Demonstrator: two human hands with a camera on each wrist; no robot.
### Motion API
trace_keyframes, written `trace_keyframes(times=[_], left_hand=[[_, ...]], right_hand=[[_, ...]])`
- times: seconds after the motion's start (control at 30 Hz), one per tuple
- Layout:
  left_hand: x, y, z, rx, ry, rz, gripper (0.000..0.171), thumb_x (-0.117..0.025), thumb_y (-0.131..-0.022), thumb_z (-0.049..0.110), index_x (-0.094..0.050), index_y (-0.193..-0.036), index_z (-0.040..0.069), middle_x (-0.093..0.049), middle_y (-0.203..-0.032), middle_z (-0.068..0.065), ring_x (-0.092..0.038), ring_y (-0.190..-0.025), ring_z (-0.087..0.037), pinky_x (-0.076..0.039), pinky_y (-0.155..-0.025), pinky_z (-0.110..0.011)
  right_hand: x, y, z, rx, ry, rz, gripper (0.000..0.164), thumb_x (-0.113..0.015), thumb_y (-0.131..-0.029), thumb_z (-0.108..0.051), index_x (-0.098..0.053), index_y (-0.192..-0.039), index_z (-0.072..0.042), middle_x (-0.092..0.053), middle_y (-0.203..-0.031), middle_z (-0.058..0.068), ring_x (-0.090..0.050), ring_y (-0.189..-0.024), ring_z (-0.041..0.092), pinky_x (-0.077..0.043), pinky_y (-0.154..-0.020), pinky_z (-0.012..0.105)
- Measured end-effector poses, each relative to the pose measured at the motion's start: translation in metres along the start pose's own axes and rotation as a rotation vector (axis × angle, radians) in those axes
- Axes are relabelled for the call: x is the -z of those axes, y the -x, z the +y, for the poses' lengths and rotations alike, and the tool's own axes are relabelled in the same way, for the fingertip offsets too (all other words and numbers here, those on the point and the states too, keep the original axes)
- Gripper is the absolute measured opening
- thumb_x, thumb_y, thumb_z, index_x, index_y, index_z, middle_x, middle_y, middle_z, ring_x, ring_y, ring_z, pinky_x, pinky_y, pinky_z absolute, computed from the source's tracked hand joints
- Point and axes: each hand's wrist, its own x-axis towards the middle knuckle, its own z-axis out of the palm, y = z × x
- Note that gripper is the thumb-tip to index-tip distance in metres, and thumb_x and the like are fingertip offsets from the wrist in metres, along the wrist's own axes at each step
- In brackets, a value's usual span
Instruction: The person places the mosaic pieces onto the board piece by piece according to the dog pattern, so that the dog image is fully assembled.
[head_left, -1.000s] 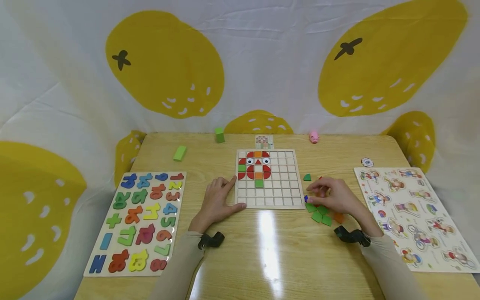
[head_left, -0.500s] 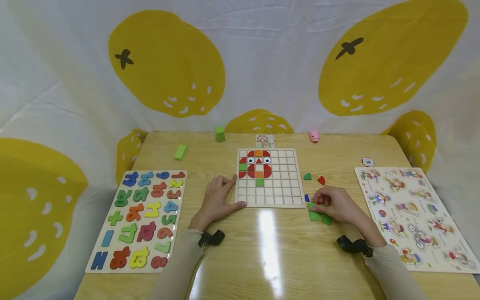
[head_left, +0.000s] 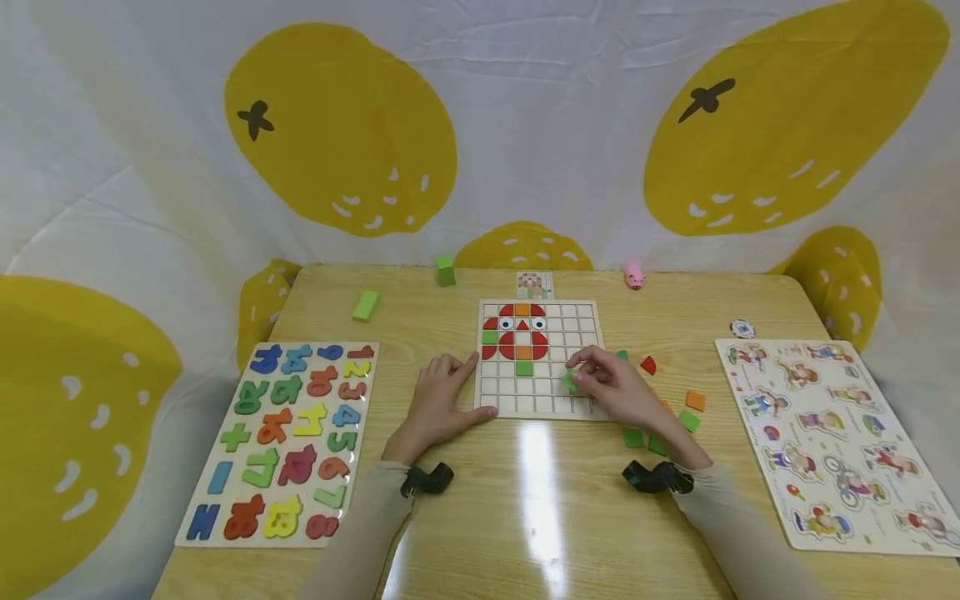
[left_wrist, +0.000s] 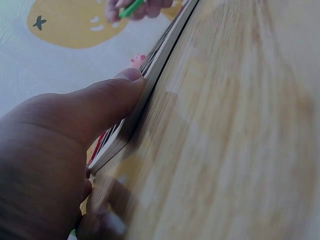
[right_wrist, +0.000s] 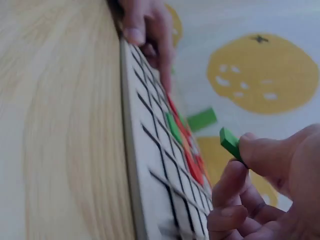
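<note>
A wooden grid board (head_left: 507,401) lies mid-table, its upper left part filled with red, orange and green tiles and two eye tiles (head_left: 537,324). My left hand (head_left: 437,402) rests at the board's left corner. Its straight thumb touches the front edge, seen closely in the left wrist view, and the index fingertip touches the left side. Over the right half of the board, my right hand (head_left: 613,387) pinches a small green square tile (right_wrist: 230,142) between thumb and index finger. In the right wrist view the tile is held tilted above the grid.
Loose green tiles (head_left: 634,437), an orange tile (head_left: 695,401) and a red quarter-round tile (head_left: 648,364) lie right of the board. A number puzzle (head_left: 300,442) stands left, a picture puzzle (head_left: 840,450) right. Behind are a pattern card (head_left: 534,285), green blocks (head_left: 367,306) and a pink pig (head_left: 634,276).
My right hand has picked a green tile from the loose pile and carried it left over the board. Several loose tiles show again. The left hand stays at the board's corner.
</note>
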Motion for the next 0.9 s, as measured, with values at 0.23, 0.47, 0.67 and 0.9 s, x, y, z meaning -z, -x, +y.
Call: trace_keyframes(times=[0.23, 0.47, 0.67, 0.9], left_hand=[[-0.003, 0.0, 0.001, -0.012, -0.007, 0.008, 0.101, -0.063, -0.075, 0.079, -0.035, -0.155, 0.023, -0.042, -0.107, 0.002, -0.036, -0.097, -0.016, -0.029, -0.086, -0.035], [-0.002, -0.001, 0.002, -0.026, -0.015, 0.021, 0.1, -0.064, -0.075, 0.077, -0.036, -0.154, 0.021, -0.042, -0.107, 0.001, -0.036, -0.096, -0.016, -0.029, -0.085, -0.035], [0.0, -0.002, 0.002, -0.025, -0.025, 0.022, 0.101, -0.063, -0.076, 0.077, -0.035, -0.155, 0.021, -0.042, -0.108, 0.001, -0.036, -0.097, -0.016, -0.029, -0.086, -0.035], [0.0, -0.001, 0.0, -0.022, -0.026, 0.018, 0.101, -0.064, -0.076, 0.076, -0.036, -0.154, 0.02, -0.043, -0.108, 0.0, -0.037, -0.098, -0.017, -0.03, -0.086, -0.035]], right_hand=[[-0.044, -0.026, -0.005, 0.037, 0.128, 0.066, 0.029, -0.081, -0.082, -0.021, -0.065, -0.103, -0.009, -0.065, -0.08, -0.002, -0.06, -0.066, 0.014, -0.048, -0.058, 0.024], [-0.059, -0.036, -0.007, 0.05, 0.288, 0.103, 0.033, -0.087, -0.074, -0.031, -0.071, -0.095, -0.012, -0.063, -0.077, -0.005, -0.054, -0.06, 0.011, -0.043, -0.055, 0.024], [-0.059, -0.037, -0.007, 0.071, 0.288, 0.104, 0.024, -0.085, -0.078, -0.026, -0.074, -0.095, -0.012, -0.063, -0.076, -0.006, -0.053, -0.06, 0.009, -0.044, -0.055, 0.024], [-0.061, -0.039, -0.007, 0.101, 0.319, 0.113, 0.018, -0.086, -0.077, -0.024, -0.077, -0.09, -0.014, -0.062, -0.075, -0.006, -0.052, -0.06, 0.008, -0.043, -0.055, 0.024]])
